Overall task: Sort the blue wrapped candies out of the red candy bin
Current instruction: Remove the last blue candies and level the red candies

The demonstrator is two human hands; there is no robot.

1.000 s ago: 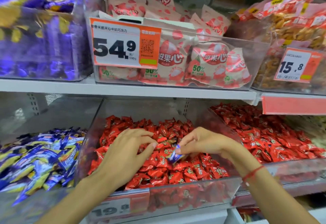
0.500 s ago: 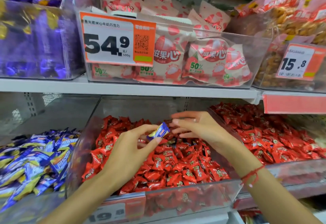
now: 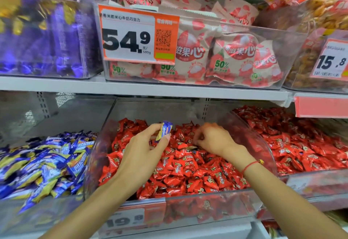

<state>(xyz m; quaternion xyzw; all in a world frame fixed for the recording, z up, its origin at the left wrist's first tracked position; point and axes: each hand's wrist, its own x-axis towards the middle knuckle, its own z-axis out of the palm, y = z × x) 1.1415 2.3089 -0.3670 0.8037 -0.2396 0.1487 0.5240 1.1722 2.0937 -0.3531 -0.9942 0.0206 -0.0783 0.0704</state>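
Two hands over one clear red candy bin (image 3: 188, 199) heaped with red candies (image 3: 190, 169): left hand (image 3: 143, 154) pinching one blue wrapped candy (image 3: 164, 130) upright at its fingertips, right hand (image 3: 212, 140) just beside, fingers curled down onto the reds, grip unclear.
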